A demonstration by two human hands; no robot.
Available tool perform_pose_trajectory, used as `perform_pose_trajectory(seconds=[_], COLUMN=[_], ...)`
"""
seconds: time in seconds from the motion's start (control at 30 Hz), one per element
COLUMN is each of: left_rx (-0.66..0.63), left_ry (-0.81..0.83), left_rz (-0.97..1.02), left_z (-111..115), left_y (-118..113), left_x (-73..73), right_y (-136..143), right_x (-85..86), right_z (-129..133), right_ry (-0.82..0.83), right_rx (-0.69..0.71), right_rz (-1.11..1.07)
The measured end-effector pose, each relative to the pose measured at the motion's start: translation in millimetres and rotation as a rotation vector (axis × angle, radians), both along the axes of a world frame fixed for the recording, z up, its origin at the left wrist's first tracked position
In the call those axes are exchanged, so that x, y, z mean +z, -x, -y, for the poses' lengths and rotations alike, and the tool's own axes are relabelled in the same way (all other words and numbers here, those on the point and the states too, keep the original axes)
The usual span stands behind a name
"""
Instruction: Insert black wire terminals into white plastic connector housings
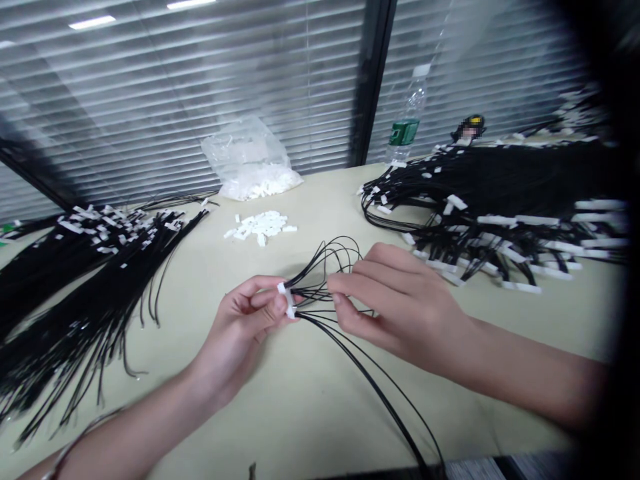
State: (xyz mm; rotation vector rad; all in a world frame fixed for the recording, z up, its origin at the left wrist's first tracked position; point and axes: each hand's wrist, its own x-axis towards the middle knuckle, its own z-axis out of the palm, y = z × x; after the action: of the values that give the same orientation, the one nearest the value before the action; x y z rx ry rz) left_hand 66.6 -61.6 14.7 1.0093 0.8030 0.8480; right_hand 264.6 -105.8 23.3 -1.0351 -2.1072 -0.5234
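Note:
Between the thumb and fingers of my left hand is a white connector, held upright near the middle of the view. Several thin black wires come out of its right side; some loop upward and others run down to the table's front edge. My right hand is just right of the connector, with thumb and index finger pinched together among the wires. Its fingertips seem to hold a black wire, whose end is hidden.
A pile of small white connectors lies on the table, before a clear plastic bag. Bundles of black wires lie left and right. A bottle stands at the back.

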Motion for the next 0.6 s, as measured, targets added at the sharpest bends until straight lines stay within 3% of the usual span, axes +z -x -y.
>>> perform_pose_trajectory(seconds=[0.27,0.6], left_rx=[-0.019,-0.038], left_ry=[-0.005,0.016], left_rz=[-0.02,-0.04], left_z=[0,4], left_y=[0,-1], left_x=[-0.7,0.2], right_y=[4,5], right_x=[-1.5,-8.4], right_z=[0,1], right_ry=[0.06,0.059], right_rx=[0.012,0.125], right_rz=[-0.047,-0.058])
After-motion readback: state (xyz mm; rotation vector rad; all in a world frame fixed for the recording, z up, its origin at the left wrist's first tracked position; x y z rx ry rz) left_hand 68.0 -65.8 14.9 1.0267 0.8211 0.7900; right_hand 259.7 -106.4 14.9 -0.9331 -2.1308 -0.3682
